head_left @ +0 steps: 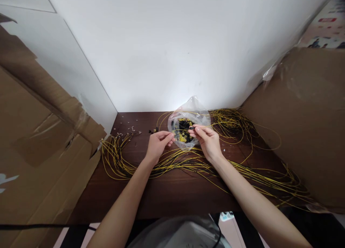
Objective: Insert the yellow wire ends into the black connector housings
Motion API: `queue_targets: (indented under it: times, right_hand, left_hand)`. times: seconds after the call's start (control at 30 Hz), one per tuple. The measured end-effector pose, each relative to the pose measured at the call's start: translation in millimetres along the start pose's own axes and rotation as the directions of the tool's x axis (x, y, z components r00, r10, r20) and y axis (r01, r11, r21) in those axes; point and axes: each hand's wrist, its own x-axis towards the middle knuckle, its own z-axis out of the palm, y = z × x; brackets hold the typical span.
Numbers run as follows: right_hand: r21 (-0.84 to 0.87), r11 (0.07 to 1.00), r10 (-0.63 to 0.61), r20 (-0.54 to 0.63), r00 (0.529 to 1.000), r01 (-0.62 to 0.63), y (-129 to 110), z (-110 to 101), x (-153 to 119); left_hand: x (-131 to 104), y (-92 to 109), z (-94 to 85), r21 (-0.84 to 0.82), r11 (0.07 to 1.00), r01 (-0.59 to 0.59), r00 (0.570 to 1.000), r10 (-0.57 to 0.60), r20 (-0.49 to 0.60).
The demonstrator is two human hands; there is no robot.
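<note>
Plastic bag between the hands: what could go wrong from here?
The small black part in the grip of the right hand could drop among the black and yellow pieces in the plastic bag and be hard to find. The loosely looped yellow wires beyond that hand might snag or tangle.

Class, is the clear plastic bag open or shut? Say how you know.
Open: the plastic bag's mouth gapes, showing black and yellow pieces inside.
</note>
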Motion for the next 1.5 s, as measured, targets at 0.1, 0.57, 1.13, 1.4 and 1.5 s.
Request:
queue_targets:
  times: [0.1,0.57,1.13,1.4,1.5]
  right_hand:
    - [-0.050,0.999,-0.022,-0.024,0.999,0.021,1.2,-0.1,-0.3]
    - [0.064,0.996,0.068,-0.081,0.994,-0.063,-3.1,-2.8,3.2]
    - [0.209,0.965,0.174,-0.041,0.984,-0.162,-7.1,-3.4,4.9]
    - [0.273,0.938,0.205,0.057,0.977,-0.213,-7.1,-3.9,4.8]
    - [0.298,0.917,0.242,0.113,0.964,-0.265,-7.2,-1.8,4.1]
  left_hand:
    - [0.2,1.0,0.3,0.022,0.999,-0.032,0.999,0.033,-0.042]
    - [3.8,-0.5,-3.6,-0.128,0.991,-0.049,0.992,0.034,-0.119]
    - [2.6,1.2,-2.8,-0.080,0.995,-0.061,0.993,0.052,-0.108]
    - [1.7,2.0,-2.0,-0.074,0.996,-0.051,0.993,0.043,-0.106]
    - [1.7,1.0,-1.7,-0.064,0.997,-0.047,0.994,0.040,-0.098]
